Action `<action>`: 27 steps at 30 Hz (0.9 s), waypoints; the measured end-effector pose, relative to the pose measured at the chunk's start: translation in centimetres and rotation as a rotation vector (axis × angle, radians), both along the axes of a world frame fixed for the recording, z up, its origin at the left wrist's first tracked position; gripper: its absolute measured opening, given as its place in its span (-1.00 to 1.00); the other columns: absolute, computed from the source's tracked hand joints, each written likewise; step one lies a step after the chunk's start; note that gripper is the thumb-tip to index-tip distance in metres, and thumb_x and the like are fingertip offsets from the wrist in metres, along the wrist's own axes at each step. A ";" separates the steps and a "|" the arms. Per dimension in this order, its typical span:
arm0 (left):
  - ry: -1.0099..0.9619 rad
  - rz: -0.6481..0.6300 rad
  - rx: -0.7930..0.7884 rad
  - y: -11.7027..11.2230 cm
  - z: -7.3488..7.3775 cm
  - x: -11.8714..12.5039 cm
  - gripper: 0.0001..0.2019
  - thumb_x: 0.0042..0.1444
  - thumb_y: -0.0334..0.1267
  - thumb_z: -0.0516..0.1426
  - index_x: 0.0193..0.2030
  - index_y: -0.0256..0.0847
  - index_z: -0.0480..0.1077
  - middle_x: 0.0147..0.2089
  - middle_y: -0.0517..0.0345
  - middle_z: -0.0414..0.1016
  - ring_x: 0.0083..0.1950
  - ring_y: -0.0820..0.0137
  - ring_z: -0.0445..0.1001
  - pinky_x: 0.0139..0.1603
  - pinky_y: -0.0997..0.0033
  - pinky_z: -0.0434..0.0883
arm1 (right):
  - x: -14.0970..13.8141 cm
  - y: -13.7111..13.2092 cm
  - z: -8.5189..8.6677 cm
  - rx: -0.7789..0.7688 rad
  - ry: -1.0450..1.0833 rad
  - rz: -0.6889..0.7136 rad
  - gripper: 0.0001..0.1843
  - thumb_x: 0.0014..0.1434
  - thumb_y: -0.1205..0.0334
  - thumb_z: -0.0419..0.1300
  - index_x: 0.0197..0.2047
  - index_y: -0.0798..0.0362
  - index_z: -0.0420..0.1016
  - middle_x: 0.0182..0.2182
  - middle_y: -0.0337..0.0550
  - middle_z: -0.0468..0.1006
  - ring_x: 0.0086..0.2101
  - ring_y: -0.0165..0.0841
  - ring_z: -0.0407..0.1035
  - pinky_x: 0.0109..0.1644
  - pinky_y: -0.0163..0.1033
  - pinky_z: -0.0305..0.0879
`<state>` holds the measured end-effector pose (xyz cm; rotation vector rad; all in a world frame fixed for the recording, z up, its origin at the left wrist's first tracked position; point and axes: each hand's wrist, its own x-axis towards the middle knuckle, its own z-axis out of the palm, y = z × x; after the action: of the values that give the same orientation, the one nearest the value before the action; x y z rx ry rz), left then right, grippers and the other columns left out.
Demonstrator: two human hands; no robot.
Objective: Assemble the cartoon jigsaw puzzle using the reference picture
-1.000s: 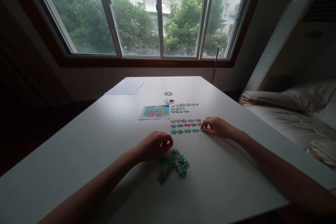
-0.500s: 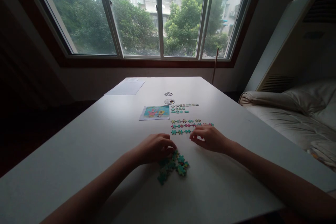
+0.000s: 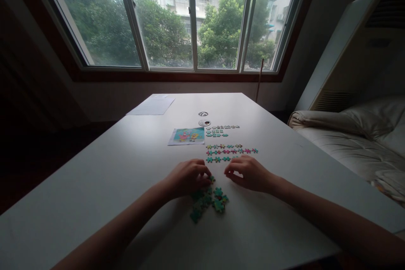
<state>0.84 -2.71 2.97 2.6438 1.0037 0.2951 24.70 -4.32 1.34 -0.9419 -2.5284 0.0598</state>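
Puzzle pieces (image 3: 209,203) lie heaped on the table (image 3: 126,168). Left hand (image 3: 186,177) curls onto the heap's far edge, right hand (image 3: 249,173) curled just beside it; whether either grips a piece is unclear.

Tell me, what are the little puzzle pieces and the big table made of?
Puzzle pieces: probably printed cardboard with a matte finish. They look thin, flat and brightly coloured, with cut knobs.
Table: a smooth, pale top with a soft sheen of daylight, maybe laminate or painted board. The look alone cannot settle it.
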 end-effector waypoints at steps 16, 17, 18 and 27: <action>-0.425 0.097 -0.339 0.1 -0.7 1.4 -0.86 0.02 -0.25 0.13 -0.39 -0.31 0.38 -0.46 0.22 0.37 -0.45 0.52 0.27 -0.46 0.57 0.23 | -1.3 -1.3 -0.1 0.125 0.119 -0.061 -0.85 0.16 0.19 0.09 -0.26 0.02 0.45 -0.39 -0.20 0.53 -0.42 -0.42 0.34 -0.33 -0.30 0.12; -0.463 0.103 -0.375 0.0 -0.6 1.5 -0.84 0.01 -0.23 0.14 -0.39 -0.32 0.38 -0.48 0.22 0.36 -0.46 0.52 0.26 -0.47 0.57 0.22 | -1.3 -1.3 0.0 0.139 0.132 -0.061 -0.85 0.15 0.19 0.10 -0.26 0.02 0.44 -0.40 -0.20 0.53 -0.42 -0.42 0.34 -0.33 -0.30 0.12; -0.504 0.109 -0.418 -0.1 -0.5 1.7 -0.83 -0.01 -0.23 0.15 -0.40 -0.33 0.39 -0.50 0.23 0.35 -0.47 0.53 0.26 -0.47 0.56 0.22 | -1.3 -1.4 0.0 0.152 0.143 -0.060 -0.86 0.15 0.19 0.10 -0.26 0.03 0.44 -0.41 -0.21 0.53 -0.43 -0.43 0.34 -0.34 -0.30 0.11; -0.637 0.134 -0.608 -0.3 -0.6 2.0 -0.77 -0.08 -0.18 0.22 -0.40 -0.34 0.41 -0.51 0.21 0.37 -0.47 0.51 0.28 -0.45 0.51 0.23 | -1.3 -1.3 0.1 0.226 0.142 -0.027 -0.86 0.17 0.22 0.08 -0.32 0.03 0.44 -0.42 -0.21 0.54 -0.45 -0.44 0.33 -0.33 -0.28 0.11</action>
<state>2.79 -3.03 2.37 1.7652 0.8662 0.6827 23.43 -5.58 1.45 -0.8495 -2.3333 -0.1592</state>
